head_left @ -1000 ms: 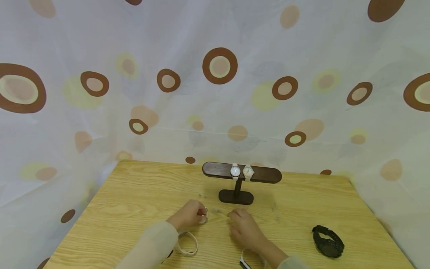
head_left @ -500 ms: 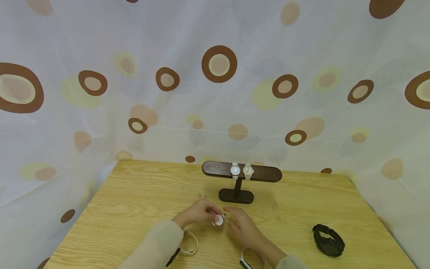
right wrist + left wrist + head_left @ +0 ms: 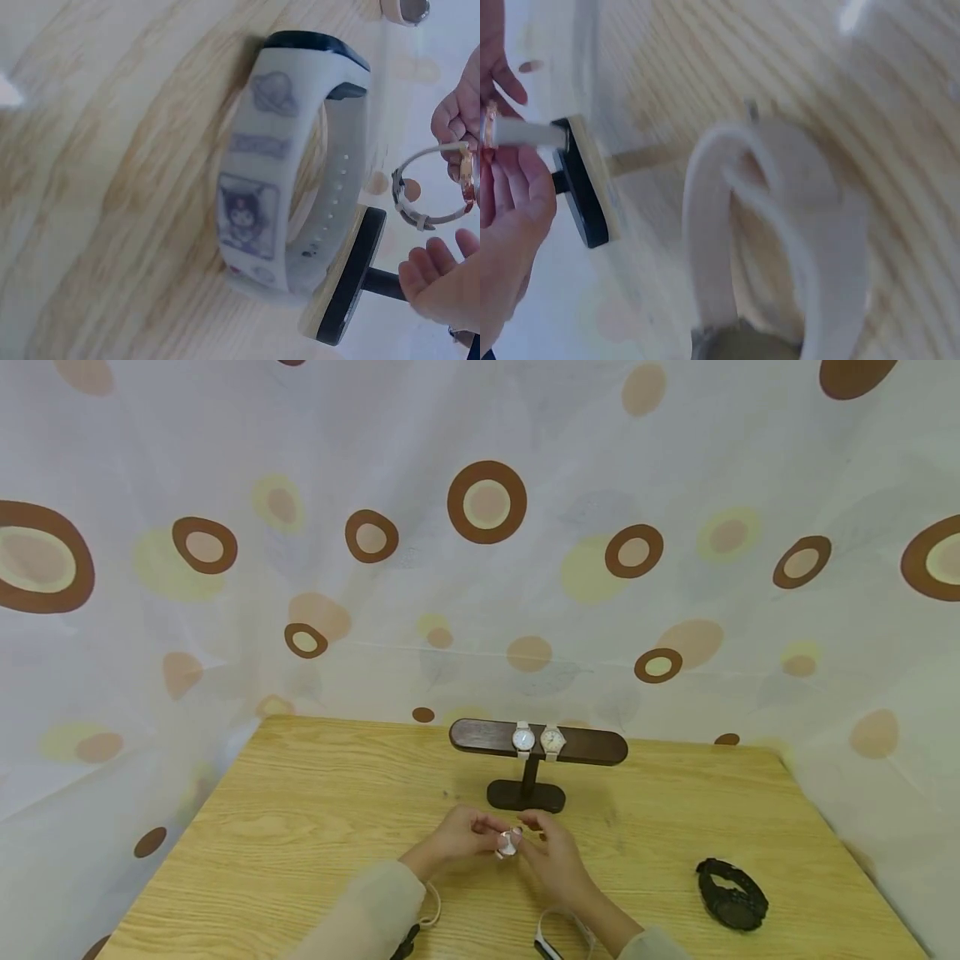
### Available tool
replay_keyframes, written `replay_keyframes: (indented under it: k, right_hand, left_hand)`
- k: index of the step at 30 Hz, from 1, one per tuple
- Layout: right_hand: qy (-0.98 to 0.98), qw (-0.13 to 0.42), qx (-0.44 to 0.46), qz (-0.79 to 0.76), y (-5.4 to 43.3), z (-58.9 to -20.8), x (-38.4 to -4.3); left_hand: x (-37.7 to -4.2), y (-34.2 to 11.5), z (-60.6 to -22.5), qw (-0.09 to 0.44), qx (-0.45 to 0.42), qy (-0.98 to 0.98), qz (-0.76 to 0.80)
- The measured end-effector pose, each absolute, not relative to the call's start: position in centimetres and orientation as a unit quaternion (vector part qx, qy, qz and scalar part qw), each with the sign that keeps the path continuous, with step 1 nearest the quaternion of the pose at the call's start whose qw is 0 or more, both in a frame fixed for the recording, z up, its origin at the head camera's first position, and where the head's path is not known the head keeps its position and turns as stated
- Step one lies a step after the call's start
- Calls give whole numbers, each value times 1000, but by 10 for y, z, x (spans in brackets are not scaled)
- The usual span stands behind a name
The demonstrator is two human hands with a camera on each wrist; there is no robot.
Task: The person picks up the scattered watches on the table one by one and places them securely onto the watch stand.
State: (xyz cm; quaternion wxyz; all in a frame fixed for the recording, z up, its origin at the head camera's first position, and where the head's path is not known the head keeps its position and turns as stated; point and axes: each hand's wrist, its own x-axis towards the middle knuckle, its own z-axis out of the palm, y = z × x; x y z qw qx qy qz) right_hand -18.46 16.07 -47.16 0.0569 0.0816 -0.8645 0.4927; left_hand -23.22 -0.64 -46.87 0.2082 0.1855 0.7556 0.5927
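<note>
On the table (image 3: 300,793) we are seeing a watch stand (image 3: 480,737). In front of it the left hand (image 3: 461,835) is pinching; the right hand (image 3: 553,862) is curving half open, whether gripping we cannot tell. Right of the stand a black watch (image 3: 735,915) is lying; before the stand, the left hand is holding a smaller pale-strapped watch (image 3: 507,844).

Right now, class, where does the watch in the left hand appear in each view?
Head: the held watch is well below centre, slightly right.
Left wrist: the held watch is at the left edge, above mid-height.
Right wrist: the held watch is at the right edge, around mid-height.
Shared landmark: dark stand base.
</note>
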Motion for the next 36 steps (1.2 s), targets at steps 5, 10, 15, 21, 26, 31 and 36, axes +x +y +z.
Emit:
replay_keyframes:
  k: [5,10,15,21,26,31,36]
  right_hand:
    - [-815,47,7,577,160,-475,-190]
    - [-779,43,-23,625,161,-474,-193]
    - [-774,53,-24,630,165,-472,-195]
    - [-778,51,-22,626,168,-468,-193]
    - [-832,81,45,547,176,-469,-191]
    - [-866,122,115,471,184,-471,-189]
    - [-866,160,137,453,188,-471,-187]
  left_hand:
    - [-227,5,-474,160,136,730,650]
    - [-223,16,-480,131,96,702,694]
    - [-220,23,-482,114,80,692,708]
    - [-217,25,-480,108,65,689,714]
    - [-216,26,-474,113,67,679,722]
    - [-213,27,-466,120,80,675,724]
    - [-210,29,-458,131,84,670,725]
